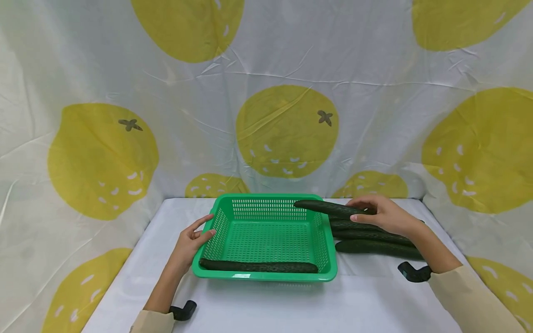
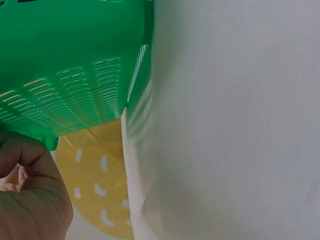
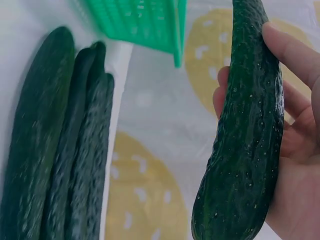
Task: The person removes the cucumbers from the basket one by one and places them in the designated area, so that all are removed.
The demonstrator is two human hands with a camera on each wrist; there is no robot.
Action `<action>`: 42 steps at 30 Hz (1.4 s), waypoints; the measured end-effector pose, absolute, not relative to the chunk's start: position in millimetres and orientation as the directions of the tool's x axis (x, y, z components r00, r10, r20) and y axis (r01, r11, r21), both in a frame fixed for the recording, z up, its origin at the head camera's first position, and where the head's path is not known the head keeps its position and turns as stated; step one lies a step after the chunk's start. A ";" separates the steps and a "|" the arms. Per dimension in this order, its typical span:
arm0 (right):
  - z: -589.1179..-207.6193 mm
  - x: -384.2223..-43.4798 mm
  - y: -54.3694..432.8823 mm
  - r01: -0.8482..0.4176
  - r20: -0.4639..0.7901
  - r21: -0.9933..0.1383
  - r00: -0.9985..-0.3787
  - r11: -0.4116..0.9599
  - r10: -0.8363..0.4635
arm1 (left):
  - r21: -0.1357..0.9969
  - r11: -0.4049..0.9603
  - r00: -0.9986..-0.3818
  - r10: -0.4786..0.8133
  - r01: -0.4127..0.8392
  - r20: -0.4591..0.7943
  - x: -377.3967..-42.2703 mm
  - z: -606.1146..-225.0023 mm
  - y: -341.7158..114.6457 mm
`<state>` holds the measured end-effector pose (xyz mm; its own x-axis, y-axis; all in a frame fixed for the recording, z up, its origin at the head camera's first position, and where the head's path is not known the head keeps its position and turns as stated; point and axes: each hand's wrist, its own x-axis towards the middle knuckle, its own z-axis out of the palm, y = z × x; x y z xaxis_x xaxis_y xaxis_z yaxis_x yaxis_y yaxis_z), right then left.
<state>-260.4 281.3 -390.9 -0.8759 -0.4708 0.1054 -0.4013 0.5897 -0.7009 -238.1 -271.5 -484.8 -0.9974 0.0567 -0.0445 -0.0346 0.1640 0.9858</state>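
Observation:
A green plastic basket with slotted walls stands mid-table. Inside, one dark green cucumber lies along the near wall. My left hand holds the basket's left rim between thumb and fingers; the left wrist view shows the hand under the basket's edge. My right hand grips another cucumber, raised with its tip over the basket's right rim. In the right wrist view, the thumb and fingers wrap this cucumber.
Several more cucumbers lie side by side on the white table, right of the basket. A white cloth with yellow lemon prints hangs behind and at both sides. Each wrist wears a black device.

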 end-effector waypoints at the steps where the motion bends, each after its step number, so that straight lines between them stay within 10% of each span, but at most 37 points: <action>1: -391.8 -259.1 285.4 -0.401 0.106 -0.697 -0.877 0.594 -0.468 | 0.986 0.164 -0.997 0.055 -0.036 -0.045 -238.0 -484.9 -271.5; 42: -471.9 -208.7 389.3 -0.315 0.080 -0.652 -0.933 0.689 -0.351 | 0.985 0.166 -0.996 0.067 -0.038 -0.050 -241.9 -485.9 -273.2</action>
